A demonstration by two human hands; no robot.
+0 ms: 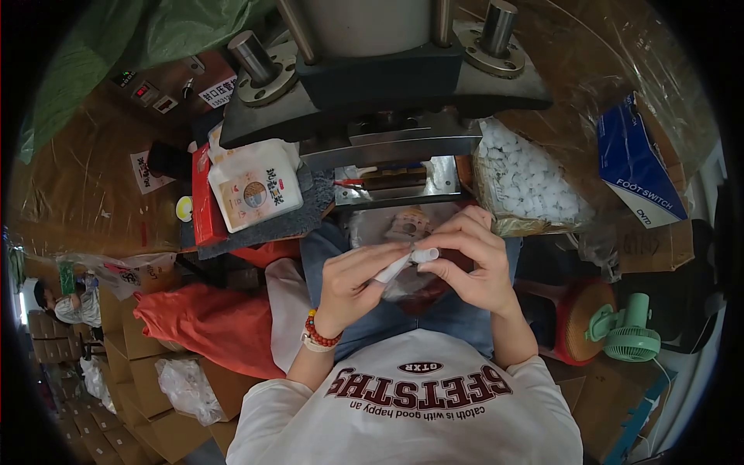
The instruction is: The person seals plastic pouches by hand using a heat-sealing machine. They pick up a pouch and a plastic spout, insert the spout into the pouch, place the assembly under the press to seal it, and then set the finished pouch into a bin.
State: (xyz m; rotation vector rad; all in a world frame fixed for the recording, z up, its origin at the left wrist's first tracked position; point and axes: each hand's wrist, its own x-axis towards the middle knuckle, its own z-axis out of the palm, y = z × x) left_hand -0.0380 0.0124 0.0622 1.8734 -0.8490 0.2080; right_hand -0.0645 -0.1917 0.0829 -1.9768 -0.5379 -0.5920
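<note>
- The white tube (394,268) is between the two hands above the person's lap, tilted, its upper end towards the right hand. A round white cap (425,255) sits at that end.
- The left hand (356,273) has its grip closed on the tube's body, fingers stretched along it towards the cap.
- The right hand (474,260) has its grip together on the cap — thumb below, bent fingers above.
- A red bead bracelet (322,335) and a pale band circle the left wrist.
- Just beyond the hands, a clear plastic bag (372,225) lies over the jeans (364,329); its contents are hard to make out.
- Farther forward stands a press (380,77) with metal posts, above a shiny metal plate (444,174).
- Right of the plate, a clear bag holds many small white pieces (527,174); beyond it is a blue box marked "FOOT SWITCH" (639,167).
- To the left, a printed white packet (260,190) leans by a red box (205,194) on a gray cloth (314,198). Farther off is a control box (128,105) with lit red digits.
- Lower right, a green fan (632,342) is beside a red-rimmed stool (577,322).
- Lower left are red fabric (205,325) and cardboard boxes (143,372) — another person (81,306) is well apart, at the far left.
</note>
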